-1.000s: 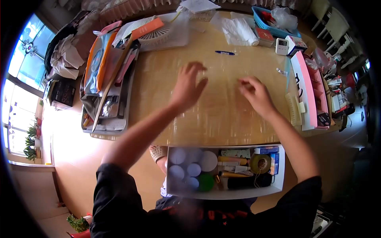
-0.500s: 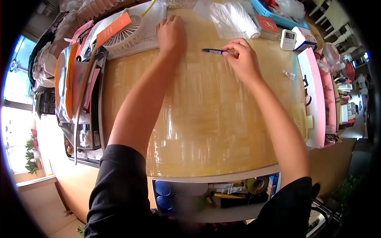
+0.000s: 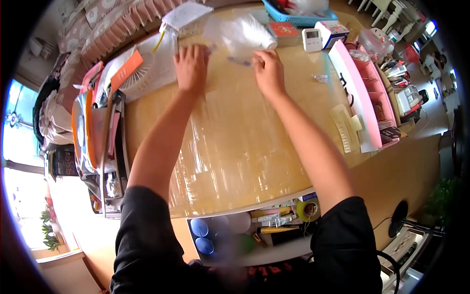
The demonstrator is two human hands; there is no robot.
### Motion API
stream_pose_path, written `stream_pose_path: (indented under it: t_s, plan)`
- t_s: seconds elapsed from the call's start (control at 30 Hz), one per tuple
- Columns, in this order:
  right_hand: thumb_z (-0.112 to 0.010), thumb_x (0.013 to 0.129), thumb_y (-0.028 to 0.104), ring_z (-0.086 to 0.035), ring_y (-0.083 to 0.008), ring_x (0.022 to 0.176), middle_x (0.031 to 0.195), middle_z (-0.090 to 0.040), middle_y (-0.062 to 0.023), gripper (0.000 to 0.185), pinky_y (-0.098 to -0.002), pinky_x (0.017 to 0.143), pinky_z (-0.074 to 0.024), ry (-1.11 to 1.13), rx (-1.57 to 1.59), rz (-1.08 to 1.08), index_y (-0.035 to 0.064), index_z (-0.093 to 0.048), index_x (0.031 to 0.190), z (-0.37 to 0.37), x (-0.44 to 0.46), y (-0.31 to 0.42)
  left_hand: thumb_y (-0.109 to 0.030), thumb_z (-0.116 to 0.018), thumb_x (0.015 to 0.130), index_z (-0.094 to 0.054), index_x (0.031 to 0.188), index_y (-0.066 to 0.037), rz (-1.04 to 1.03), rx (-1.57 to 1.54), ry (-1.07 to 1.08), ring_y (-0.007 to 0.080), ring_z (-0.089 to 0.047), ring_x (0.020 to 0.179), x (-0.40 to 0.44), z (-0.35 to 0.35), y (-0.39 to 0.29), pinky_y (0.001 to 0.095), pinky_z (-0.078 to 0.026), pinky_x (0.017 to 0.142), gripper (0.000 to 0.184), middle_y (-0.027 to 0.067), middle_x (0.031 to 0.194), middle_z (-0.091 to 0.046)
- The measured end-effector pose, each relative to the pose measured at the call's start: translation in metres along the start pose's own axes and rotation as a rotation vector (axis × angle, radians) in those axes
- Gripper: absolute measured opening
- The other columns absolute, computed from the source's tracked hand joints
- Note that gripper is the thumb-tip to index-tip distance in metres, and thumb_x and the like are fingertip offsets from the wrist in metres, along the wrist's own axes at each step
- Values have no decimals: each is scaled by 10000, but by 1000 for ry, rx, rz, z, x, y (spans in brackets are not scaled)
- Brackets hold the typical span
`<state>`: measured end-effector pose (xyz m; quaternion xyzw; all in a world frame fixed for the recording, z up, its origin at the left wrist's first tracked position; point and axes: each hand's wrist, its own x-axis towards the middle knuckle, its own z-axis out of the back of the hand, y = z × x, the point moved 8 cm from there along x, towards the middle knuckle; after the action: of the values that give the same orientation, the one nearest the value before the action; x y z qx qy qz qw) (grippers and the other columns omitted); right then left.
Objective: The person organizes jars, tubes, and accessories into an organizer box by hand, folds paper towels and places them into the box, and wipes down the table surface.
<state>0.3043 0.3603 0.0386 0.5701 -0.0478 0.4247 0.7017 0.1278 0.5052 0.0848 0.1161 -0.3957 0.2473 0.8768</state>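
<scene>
In the head view, my right hand [image 3: 270, 71] is over the far part of the wooden table, its fingers bent in a pinch. A blue pen [image 3: 239, 61] reaches leftward from those fingertips, smeared by motion. My left hand [image 3: 190, 66] is to the left, back facing up and fingers bent downward. A small blurred purple-blue thing [image 3: 211, 49] shows at its thumb side; its kind cannot be made out. Behind the hands lies a roll of clear plastic bags [image 3: 252, 33]. The left fingertips are close to a white lattice basket [image 3: 152, 68].
A blue basket [image 3: 298, 19], a red-topped box [image 3: 284, 30] and a white digital timer [image 3: 312, 40] stand at the back. The pink organizer [image 3: 360, 93] borders the right side. Folders [image 3: 83, 127] crowd the left. An open drawer [image 3: 225, 250] is in front of me.
The view has shifted, so the table's contents appear further left. My left hand has come nearer and rightward, with a purple-blue thing now beside it. The pen remains at my right fingertips.
</scene>
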Motion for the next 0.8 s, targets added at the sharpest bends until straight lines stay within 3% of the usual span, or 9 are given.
stream_pose_path:
  t_s: [0.07,0.1,0.17,0.3,0.33,0.53,0.63,0.77,0.8]
  plan:
    - [-687,940,35,-678,-256,904,1283,-565,-143,264,-381,804,-558,-158,-162,20,35,-693,1204,13,-5,7,-225,-730,958,-674,1055,-88,97,-296,-12,289,-601,977,-18,36,-33,435,-437,902,177,74,998,-661]
    - [-706,913,80,-647,-338,1123,1448,-450,-188,424,-417,920,-555,-131,-221,-43,100,-641,1331,15,-5,8,-199,-733,951,-673,1058,-78,227,-441,13,284,-594,956,-34,58,-49,427,-434,890,173,79,984,-661]
    - [-713,898,113,-590,-382,1237,1503,-408,-198,477,-444,979,-537,-98,-267,-153,125,-623,1366,8,-3,2,-100,-769,900,-679,1059,-61,360,-638,65,279,-591,905,-76,102,-83,403,-437,871,187,82,951,-665]
    - [-724,876,162,-531,-430,1346,1567,-360,-221,538,-487,1100,-480,1,-166,-306,123,-615,1401,3,25,-31,15,-874,724,-690,995,-53,-191,-801,354,261,-662,888,-117,228,-180,392,-477,803,335,93,1008,-728]
    - [-729,875,163,-527,-438,1347,1564,-365,-227,528,-497,1112,-474,37,-129,-310,103,-625,1389,-1,30,-38,-28,-882,719,-705,1001,-67,-129,-875,433,251,-666,891,-135,242,-188,389,-472,804,335,78,1010,-731]
    - [-757,861,157,-681,-342,1103,1461,-479,-222,397,-431,796,-633,233,73,-372,2,-717,1225,1,28,-40,-113,-806,817,-738,1085,-95,-40,-770,632,244,-681,910,-201,266,-229,369,-492,861,277,57,1035,-723]
    - [-792,854,168,-705,-236,971,1332,-618,-140,368,-371,592,-593,107,376,-425,-6,-736,1174,18,8,-28,-115,-758,841,-750,1178,-123,-65,-695,647,242,-681,920,-220,257,-239,371,-500,891,337,44,1044,-725]
    - [-813,855,162,-691,-173,969,1085,-741,-72,339,-303,719,-559,153,458,-306,3,-741,1146,69,-12,-1,-129,-714,855,-655,1394,-123,-64,-677,701,327,-673,984,-240,246,-240,457,-485,958,541,110,1058,-709]
    - [-806,869,153,-687,-163,982,1033,-759,-65,317,-279,776,-547,138,492,-245,14,-742,1148,88,-20,7,-98,-718,836,-680,1322,-95,-72,-683,688,335,-674,995,-239,249,-240,461,-487,956,487,130,1081,-714]
